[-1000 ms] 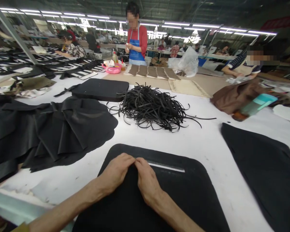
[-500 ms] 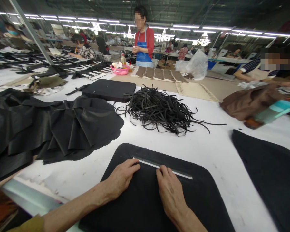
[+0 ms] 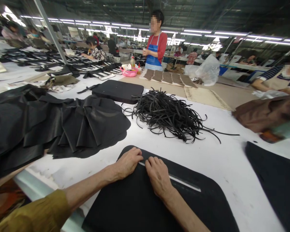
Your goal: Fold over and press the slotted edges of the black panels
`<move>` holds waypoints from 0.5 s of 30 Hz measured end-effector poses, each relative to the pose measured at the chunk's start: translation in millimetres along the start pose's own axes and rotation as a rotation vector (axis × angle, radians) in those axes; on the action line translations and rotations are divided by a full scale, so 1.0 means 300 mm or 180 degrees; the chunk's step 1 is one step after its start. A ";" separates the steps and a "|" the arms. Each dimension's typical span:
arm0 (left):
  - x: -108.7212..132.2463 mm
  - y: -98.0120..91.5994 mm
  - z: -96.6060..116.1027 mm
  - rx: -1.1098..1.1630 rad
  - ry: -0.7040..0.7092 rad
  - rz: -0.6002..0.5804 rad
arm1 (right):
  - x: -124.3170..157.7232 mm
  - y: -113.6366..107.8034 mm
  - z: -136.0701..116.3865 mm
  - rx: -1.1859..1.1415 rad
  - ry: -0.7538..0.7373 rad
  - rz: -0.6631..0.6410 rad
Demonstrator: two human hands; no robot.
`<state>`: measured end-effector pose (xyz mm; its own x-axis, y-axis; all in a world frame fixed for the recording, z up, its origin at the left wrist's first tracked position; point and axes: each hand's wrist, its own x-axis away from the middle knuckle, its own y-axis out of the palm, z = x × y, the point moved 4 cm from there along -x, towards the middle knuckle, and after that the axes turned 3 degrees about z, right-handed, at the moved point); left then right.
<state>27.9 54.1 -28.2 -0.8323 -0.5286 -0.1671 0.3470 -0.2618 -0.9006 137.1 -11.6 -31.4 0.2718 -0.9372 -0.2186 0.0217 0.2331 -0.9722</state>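
A black panel (image 3: 125,199) with rounded corners lies flat in front of me, a long slot with a white strip (image 3: 185,183) showing near its far edge. My left hand (image 3: 129,161) is closed at the slot's left end, thumb and fingers pinched on the panel material. Close beside it, my right hand (image 3: 158,175) has its fingers bent together and pressed onto the slot's edge, hiding the strip's middle. The exact fold under the fingertips is hidden.
Beyond the panel is a heap of black strips (image 3: 170,114), with a black padded block (image 3: 117,91) behind. Folded black sheets (image 3: 87,125) lie left; another black piece (image 3: 275,180) lies right. Co-workers include a person in a blue apron (image 3: 154,51) across the table.
My right hand has moved left along the slot, closer to my left hand, uncovering more white strip on the right. My left hand now covers the slot's left end. The view has turned left.
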 end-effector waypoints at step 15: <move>-0.022 0.040 0.004 -0.0460 0.0432 0.0078 | -0.033 -0.002 0.083 -0.1120 0.0479 -0.0252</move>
<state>38.1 53.7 -37.4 -0.8783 -0.4173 -0.2334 0.3104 -0.1263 -0.9422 158.5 3.9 -26.6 0.1378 -0.9824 -0.1262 -0.3014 0.0798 -0.9502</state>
